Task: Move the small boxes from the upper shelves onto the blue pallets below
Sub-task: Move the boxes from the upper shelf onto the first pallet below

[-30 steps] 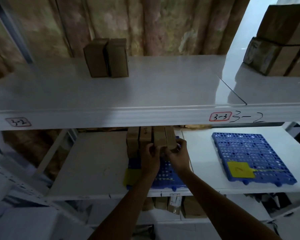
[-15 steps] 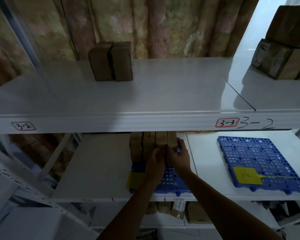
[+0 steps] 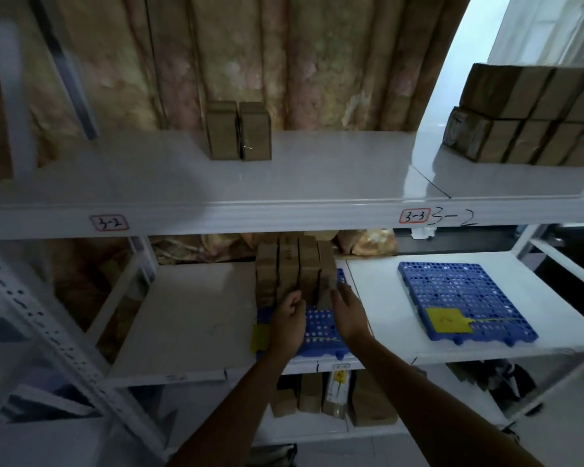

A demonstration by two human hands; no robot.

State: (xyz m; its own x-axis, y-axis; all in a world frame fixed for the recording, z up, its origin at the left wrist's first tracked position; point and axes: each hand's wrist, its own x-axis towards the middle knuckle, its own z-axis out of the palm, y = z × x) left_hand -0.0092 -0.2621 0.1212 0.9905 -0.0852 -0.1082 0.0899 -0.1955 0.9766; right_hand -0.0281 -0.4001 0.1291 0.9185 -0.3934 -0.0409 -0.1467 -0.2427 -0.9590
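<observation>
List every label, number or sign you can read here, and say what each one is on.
"3-2": red-bordered sticker on the upper shelf's front edge, left.
"3-3": red-bordered sticker on the same edge, right.
"3-2": handwriting straight on that edge, beside the "3-3" sticker.
Unreadable: the mark on the yellow tag on the right blue pallet; dark writing on one box of the row on the left pallet; the small tag on the lower shelf's edge.

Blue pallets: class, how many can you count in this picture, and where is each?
2. One blue pallet lies on the lower shelf under a row of boxes, partly hidden by the hands; the other lies bare to its right.
</observation>
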